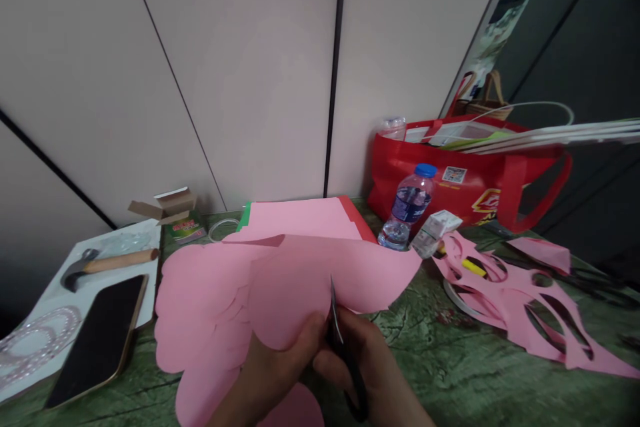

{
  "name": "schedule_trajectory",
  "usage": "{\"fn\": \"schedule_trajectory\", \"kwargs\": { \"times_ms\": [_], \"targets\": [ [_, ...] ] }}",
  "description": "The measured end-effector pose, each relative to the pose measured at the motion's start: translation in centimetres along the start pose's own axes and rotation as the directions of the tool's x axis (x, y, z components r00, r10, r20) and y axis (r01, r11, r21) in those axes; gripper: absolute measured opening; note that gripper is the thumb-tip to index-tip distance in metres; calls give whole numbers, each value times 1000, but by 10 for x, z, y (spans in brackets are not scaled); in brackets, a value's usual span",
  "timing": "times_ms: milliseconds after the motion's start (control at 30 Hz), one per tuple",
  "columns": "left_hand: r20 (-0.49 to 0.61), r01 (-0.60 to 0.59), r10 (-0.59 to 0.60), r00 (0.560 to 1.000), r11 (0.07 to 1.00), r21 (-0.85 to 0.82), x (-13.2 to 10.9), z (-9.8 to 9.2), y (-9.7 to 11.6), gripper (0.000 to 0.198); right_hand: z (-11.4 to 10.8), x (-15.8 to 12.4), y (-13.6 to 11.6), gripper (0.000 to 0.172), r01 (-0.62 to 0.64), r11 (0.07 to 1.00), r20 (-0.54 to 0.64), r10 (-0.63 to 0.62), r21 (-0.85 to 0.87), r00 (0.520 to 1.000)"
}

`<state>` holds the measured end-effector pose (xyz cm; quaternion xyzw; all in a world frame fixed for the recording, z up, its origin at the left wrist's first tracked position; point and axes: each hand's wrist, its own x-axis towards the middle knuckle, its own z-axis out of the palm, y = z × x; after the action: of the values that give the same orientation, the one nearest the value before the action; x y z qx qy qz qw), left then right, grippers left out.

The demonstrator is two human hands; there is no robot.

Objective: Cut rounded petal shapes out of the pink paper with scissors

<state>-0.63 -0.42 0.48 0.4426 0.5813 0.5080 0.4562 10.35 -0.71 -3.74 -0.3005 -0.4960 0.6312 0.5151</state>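
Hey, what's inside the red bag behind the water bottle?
White and pale green sheets stick out of the red bag. Anything deeper is hidden by its wall.

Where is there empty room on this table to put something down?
The bare green table between the right hand holding scissors and the pink scraps, in front of the water bottle. The left side is crowded with the phone and hammer; pink paper fills the middle.

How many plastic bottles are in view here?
2. One blue-capped bottle stands on the table in front of the red bag; the top of a second bottle shows at the bag's left end. More may be hidden inside the bag.
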Motion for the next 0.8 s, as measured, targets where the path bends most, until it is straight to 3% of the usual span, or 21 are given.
{"fn": "schedule_trajectory", "kwargs": {
  "times_ms": [167,467,800],
  "targets": [
    [22,5,-6,1000,1000,10,1,-2,0,9,-4,0,8,31,-2,998,12,3,-61,1000],
    [43,-29,28,999,999,23,4,-3,-1,13,0,0,5,29,36,998,-10,-36,43,999],
    [58,-48,48,997,999,8,5,-3,-2,15,2,-1,8,30,7,999,-48,-5,41,999]
  ]
}}
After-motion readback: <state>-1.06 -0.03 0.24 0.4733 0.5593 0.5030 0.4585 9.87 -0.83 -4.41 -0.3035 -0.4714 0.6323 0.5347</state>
